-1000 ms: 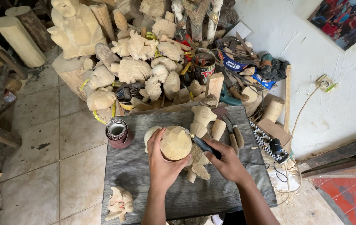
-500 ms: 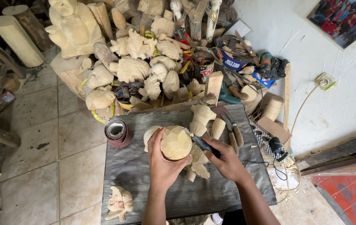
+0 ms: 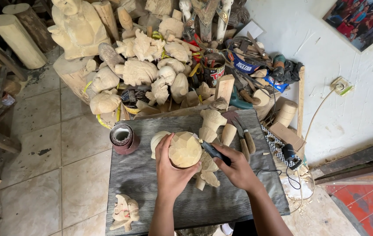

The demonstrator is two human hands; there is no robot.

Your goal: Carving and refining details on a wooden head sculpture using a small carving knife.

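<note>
Two hands work at the middle of a dark table (image 3: 151,183). The left hand (image 3: 171,172) wraps its fingers tight round a pale, faceted block (image 3: 185,150), holding it upright on the table. The right hand (image 3: 238,168) has a closed grip on a dark-handled knife (image 3: 212,150), whose tip meets the block's right edge. Small carvings (image 3: 208,168) lie just beside and partly under the hands. A roll of sandpaper (image 3: 123,137) stands near the table's left edge, a small carved figure (image 3: 124,213) lies at its near corner, and two chisels (image 3: 244,135) rest to the right. Beyond the table, pale wooden figures (image 3: 142,65) are heaped on the floor.
</note>
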